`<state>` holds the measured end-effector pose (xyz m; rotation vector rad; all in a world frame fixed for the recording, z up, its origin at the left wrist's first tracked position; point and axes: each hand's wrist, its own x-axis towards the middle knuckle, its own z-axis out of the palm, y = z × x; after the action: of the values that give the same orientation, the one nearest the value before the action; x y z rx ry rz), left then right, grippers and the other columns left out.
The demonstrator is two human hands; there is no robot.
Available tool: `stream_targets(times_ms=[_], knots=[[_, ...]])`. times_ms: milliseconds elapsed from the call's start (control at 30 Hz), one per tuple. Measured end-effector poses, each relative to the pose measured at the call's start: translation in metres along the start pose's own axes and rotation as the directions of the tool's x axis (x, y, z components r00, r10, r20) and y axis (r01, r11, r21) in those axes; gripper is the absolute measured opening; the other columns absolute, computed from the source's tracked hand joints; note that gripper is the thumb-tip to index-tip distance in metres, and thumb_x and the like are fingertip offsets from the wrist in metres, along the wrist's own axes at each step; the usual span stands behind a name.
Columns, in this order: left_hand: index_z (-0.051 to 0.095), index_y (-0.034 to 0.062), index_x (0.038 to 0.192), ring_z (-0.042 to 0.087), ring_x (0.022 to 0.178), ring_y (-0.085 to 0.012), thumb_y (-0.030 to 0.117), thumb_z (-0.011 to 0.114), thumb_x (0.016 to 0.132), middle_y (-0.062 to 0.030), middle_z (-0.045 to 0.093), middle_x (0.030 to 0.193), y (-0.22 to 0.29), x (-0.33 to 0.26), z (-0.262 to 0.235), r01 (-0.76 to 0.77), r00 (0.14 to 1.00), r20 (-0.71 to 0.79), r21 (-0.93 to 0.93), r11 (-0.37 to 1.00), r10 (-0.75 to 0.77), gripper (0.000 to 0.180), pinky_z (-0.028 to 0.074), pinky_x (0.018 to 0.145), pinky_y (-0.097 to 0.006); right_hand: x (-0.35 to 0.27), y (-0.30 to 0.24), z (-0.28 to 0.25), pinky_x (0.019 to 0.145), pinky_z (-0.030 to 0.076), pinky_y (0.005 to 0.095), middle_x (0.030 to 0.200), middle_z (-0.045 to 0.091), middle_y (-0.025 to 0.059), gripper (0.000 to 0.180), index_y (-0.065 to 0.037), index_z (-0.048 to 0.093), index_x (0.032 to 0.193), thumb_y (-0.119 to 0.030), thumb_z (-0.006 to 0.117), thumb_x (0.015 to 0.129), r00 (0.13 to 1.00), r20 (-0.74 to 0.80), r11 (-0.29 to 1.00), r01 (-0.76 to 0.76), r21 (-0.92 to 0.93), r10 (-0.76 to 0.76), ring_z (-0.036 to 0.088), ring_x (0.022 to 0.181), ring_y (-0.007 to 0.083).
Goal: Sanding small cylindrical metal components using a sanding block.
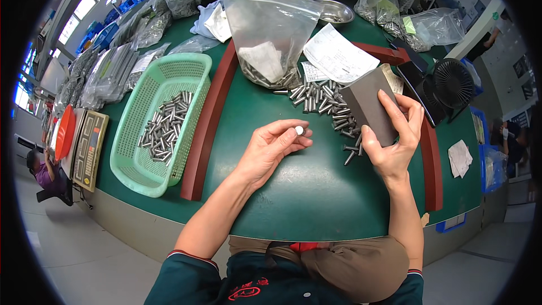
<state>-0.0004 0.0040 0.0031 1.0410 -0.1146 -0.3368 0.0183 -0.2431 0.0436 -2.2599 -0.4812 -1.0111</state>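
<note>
My left hand (274, 149) is closed in a pinch above the middle of the green table. Between thumb and fingers it grips a small metal pin (299, 130), whose round, bright end faces up; the fingers hide the rest. At the right, my right hand (398, 135) is wrapped round a dark grey-brown rectangular block (370, 104), possibly a sanding block, held tilted. Beyond and below that block lies a loose pile of metal pins (322, 100), some with a wider head. More metal pins (168, 127) lie in the light green plastic basket (125, 141) at the left.
Dark red bars (204, 147) frame the work area on the green table (316, 203). Behind the pile stand a clear bag (265, 28) of metal parts and paper sheets (341, 53). A black fan (453, 82) is at the right, a scale (90, 149) at the left.
</note>
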Motion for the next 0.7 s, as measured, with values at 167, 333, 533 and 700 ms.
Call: stream_targets(times_ms=[167,333,533,700], knots=[[0.062,0.0003,0.116,0.066,0.091,-0.0210,0.020,0.063,0.095,-0.0130,0.065,0.105,-0.004,0.000,-0.008,0.101,0.994,0.062,-0.216,0.971,-0.090,0.028,0.054,0.088,-0.035,-0.001,0.000,0.003,0.087,0.044,0.0378,0.107,0.055,0.0137,0.058,-0.004,0.069,0.115,-0.015,0.070,0.059,1.000,0.008,1.000,0.002,-0.012,-0.002,0.051,0.100,0.0264],[0.064,0.0000,0.109,0.066,0.088,-0.0197,0.011,0.065,0.093,-0.0110,0.064,0.102,-0.004,-0.002,-0.001,0.052,0.998,0.038,-0.100,0.994,-0.048,0.020,0.055,0.085,-0.032,-0.001,-0.001,0.003,0.085,0.044,0.0374,0.107,0.055,0.0130,0.057,-0.004,0.069,0.114,-0.015,0.070,0.058,1.000,0.012,1.000,0.006,0.015,-0.006,0.051,0.099,0.0262],[0.065,-0.0013,0.097,0.065,0.084,-0.0179,0.002,0.065,0.091,-0.0099,0.062,0.099,-0.002,0.001,0.003,-0.286,0.956,-0.014,0.169,0.943,0.293,0.007,0.053,0.080,-0.031,0.000,-0.002,0.005,0.083,0.045,0.0374,0.106,0.055,0.0135,0.059,-0.005,0.070,0.114,-0.016,0.070,0.056,0.999,0.033,0.999,0.023,0.024,-0.024,0.051,0.095,0.0264],[0.064,-0.0015,0.099,0.064,0.086,-0.0150,-0.001,0.062,0.091,-0.0062,0.063,0.098,-0.003,0.003,0.002,-0.300,0.953,0.008,0.143,0.943,0.302,0.008,0.052,0.081,-0.028,-0.001,-0.004,0.006,0.083,0.040,0.0392,0.104,0.056,0.0145,0.061,-0.010,0.071,0.111,-0.023,0.074,0.051,0.997,0.055,0.997,0.046,0.058,-0.049,0.051,0.092,0.0288]])
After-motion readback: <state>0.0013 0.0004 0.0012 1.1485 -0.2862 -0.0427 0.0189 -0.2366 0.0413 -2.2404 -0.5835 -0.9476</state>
